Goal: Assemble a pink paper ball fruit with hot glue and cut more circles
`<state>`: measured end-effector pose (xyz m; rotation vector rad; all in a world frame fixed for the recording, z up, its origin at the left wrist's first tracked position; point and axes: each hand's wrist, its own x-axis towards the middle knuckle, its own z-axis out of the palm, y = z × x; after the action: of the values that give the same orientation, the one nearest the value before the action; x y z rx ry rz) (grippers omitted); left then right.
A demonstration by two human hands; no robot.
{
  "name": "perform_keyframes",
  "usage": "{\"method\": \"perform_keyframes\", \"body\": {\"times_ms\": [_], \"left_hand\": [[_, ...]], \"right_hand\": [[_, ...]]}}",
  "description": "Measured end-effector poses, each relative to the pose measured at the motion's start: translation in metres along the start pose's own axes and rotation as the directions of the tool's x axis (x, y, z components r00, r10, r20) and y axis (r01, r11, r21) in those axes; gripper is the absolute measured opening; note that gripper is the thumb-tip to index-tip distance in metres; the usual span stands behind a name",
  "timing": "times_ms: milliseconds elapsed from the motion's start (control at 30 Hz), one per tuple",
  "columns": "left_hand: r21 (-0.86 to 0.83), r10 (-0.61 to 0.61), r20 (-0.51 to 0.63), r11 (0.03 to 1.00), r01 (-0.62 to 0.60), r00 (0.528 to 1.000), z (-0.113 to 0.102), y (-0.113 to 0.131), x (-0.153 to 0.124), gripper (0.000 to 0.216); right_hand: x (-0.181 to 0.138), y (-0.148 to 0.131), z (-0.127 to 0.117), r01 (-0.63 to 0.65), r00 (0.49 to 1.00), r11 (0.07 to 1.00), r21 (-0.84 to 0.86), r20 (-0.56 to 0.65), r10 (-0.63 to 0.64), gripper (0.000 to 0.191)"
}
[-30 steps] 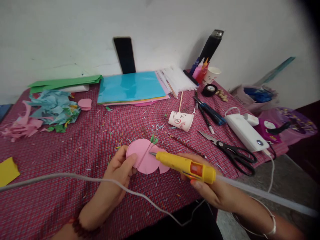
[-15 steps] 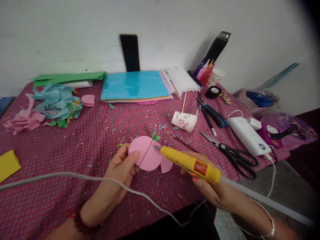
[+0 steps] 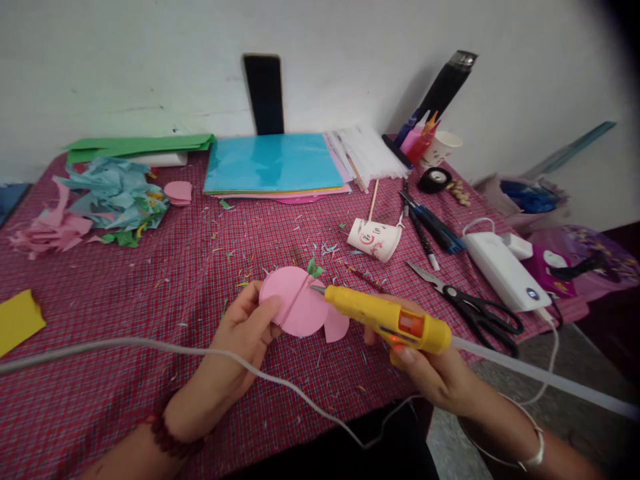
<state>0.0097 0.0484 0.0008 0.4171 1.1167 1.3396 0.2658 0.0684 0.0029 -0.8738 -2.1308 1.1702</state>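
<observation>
Yellow glue gun [image 3: 385, 317] aimed left across a pink paper disc [image 3: 306, 312]

The right hand [image 3: 425, 363] is wrapped around the glue gun, which lies on a slant: its long axis runs from the nozzle at upper left to the back end at lower right. A pale glue stick [image 3: 540, 375] juts out behind and carries on along nearly the same line. The nozzle points left, over the right half of the disc and just below a green paper leaf [image 3: 315, 268] — whether the tip touches the paper, I cannot tell.

The left hand [image 3: 245, 323] grips the disc by its left side, thumb on top and fingers beneath, holding it above the near part of the cloth-covered worktop [image 3: 190, 267]. A seam crosses the disc from the leaf at upper right down to lower left. A smaller pink piece [image 3: 337, 325] shows at the disc's lower right edge.

To the right, scissors [image 3: 451, 292] lie with their blades toward the upper left; a paper cup [image 3: 374, 239] rests on its side beyond the gun. A white cable [image 3: 300, 393] passes in front of the left forearm.
</observation>
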Motion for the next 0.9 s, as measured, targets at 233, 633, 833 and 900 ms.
{"method": "perform_keyframes", "body": {"times_ms": [233,633,833,900], "left_hand": [[-0.005,0.008,0.03,1.0,-0.008,1.0,-0.001,-0.001,0.0,0.008],[0.035,0.004,-0.037,0.999,-0.002,0.999,0.002,0.003,0.0,0.015],[0.008,0.059,0.001,0.998,-0.059,0.998,-0.003,-0.001,0.001,0.007],[-0.008,0.072,0.011,0.997,-0.072,0.997,-0.004,-0.002,0.001,0.009]], "right_hand": [[0.0,-0.001,0.004,0.03,0.994,0.997,-0.075,0.103,-0.023,0.053],[0.001,-0.004,0.009,0.077,0.995,0.996,-0.052,0.075,-0.073,0.052],[0.0,-0.005,0.011,0.027,0.983,1.0,0.001,0.182,-0.026,0.055],[0.0,-0.006,0.011,0.028,0.983,1.0,-0.014,0.183,-0.025,0.054]]}}
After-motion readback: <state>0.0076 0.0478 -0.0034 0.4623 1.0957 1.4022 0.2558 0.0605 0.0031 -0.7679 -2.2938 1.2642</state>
